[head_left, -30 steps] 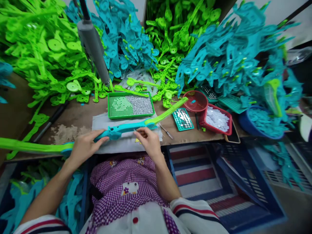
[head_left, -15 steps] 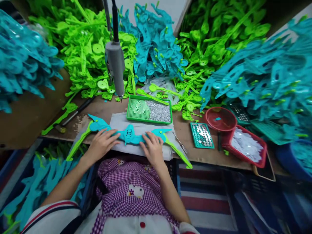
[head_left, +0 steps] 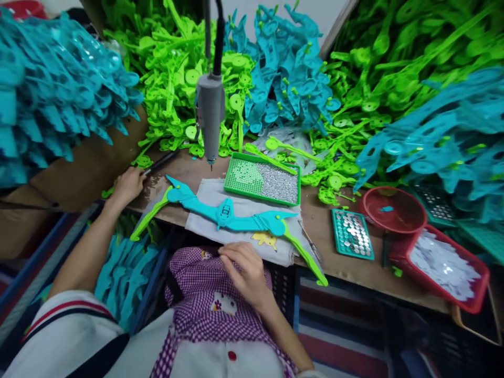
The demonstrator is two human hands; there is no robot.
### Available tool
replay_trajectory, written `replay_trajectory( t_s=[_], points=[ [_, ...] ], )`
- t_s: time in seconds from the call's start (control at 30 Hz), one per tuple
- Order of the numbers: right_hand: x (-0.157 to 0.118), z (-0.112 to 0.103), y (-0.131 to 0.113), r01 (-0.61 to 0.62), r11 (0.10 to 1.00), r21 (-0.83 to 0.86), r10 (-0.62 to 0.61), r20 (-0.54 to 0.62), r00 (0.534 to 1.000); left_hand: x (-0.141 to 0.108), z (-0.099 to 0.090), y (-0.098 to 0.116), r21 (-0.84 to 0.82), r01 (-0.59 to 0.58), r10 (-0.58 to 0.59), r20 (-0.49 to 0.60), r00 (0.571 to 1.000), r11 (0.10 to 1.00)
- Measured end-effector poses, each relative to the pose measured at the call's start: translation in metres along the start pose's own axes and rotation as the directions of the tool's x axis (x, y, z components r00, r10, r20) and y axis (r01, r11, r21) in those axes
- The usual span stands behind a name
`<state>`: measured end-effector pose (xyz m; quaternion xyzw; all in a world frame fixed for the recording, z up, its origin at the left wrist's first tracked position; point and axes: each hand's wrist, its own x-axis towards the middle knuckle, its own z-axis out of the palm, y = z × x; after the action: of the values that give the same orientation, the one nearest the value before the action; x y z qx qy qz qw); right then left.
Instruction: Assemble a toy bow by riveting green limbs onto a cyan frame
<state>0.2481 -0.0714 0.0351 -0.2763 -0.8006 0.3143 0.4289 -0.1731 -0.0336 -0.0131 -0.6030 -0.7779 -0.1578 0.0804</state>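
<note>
My left hand (head_left: 129, 186) is at the left end of the bench, its fingers closed round the head end of a hammer (head_left: 162, 161). The hammer head is hidden under the hand, while its dark handle points away to the back right. A lime green plastic part (head_left: 142, 160) lies right beside that hand. My right hand (head_left: 246, 270) hovers over my lap at the bench edge, fingers loosely bent and holding nothing. Before it, a turquoise plastic bow-shaped piece (head_left: 246, 222) with a lime arm (head_left: 305, 254) at each end lies across a grey cloth (head_left: 208, 191).
A grey power screwdriver (head_left: 210, 113) hangs above the bench. Behind the cloth sits a green tray (head_left: 227, 186) of small metal pieces. To the right are a teal tray (head_left: 338, 244) of discs, a red bowl (head_left: 394, 210) and a red bin (head_left: 482, 283). Lime and turquoise parts (head_left: 283, 73) are heaped behind.
Both hands have let go of the turquoise piece, which stays on the cloth. My left hand has moved left to the hammer, and my right hand has drawn back toward my lap. The view has shifted left.
</note>
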Motion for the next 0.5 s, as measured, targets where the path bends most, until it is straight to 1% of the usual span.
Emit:
replay_trajectory(
  t_s=[0.07,0.13,0.2,0.23,0.27,0.3,0.33,0.37,0.4,0.43,0.47,0.5],
  points=[
    [0.002,0.001,-0.004,-0.047,0.990,0.132,0.049,-0.017,0.999,-0.007,-0.011,0.008,-0.002,0.009,-0.009,-0.020,1.000,1.000],
    [0.006,0.006,-0.004,-0.069,0.971,0.230,0.068,0.010,0.998,-0.012,-0.023,0.016,0.017,0.053,-0.053,-0.021,0.998,0.998],
    [0.006,0.009,-0.003,-0.144,0.954,0.262,0.141,0.030,0.990,-0.018,-0.034,0.023,0.036,0.092,-0.091,-0.030,0.995,0.995],
    [0.004,0.009,-0.002,-0.199,0.946,0.257,0.203,0.012,0.979,-0.023,-0.040,0.026,0.043,0.100,-0.098,-0.039,0.994,0.994],
    [0.001,0.005,-0.002,-0.241,0.939,0.247,0.258,-0.038,0.965,-0.029,-0.046,0.029,0.047,0.103,-0.101,-0.047,0.994,0.994],
    [-0.004,-0.001,-0.003,-0.250,0.940,0.234,0.282,-0.116,0.952,-0.037,-0.052,0.033,0.053,0.088,-0.085,-0.057,0.995,0.995],
    [-0.009,-0.010,-0.005,-0.227,0.951,0.211,0.271,-0.208,0.940,-0.046,-0.058,0.040,0.059,0.050,-0.046,-0.063,0.997,0.997],
    [-0.014,-0.020,-0.008,-0.184,0.967,0.175,0.229,-0.290,0.929,-0.055,-0.065,0.048,0.063,-0.010,0.014,-0.068,0.998,0.998],
    [-0.017,-0.029,-0.011,-0.145,0.981,0.126,0.180,-0.333,0.926,-0.063,-0.071,0.059,0.105,-0.159,0.168,-0.082,0.982,0.982],
    [-0.018,-0.037,-0.015,-0.129,0.989,0.072,0.145,-0.322,0.936,-0.070,-0.077,0.073,0.146,-0.324,0.337,-0.081,0.938,0.935],
    [-0.018,-0.043,-0.018,-0.139,0.990,0.020,0.140,-0.244,0.960,-0.075,-0.082,0.090,0.168,-0.491,0.507,-0.072,0.859,0.855],
    [-0.015,-0.045,-0.020,-0.172,0.985,-0.024,0.169,-0.107,0.980,-0.078,-0.085,0.109,0.178,-0.646,0.663,-0.060,0.746,0.742]
  ],
)
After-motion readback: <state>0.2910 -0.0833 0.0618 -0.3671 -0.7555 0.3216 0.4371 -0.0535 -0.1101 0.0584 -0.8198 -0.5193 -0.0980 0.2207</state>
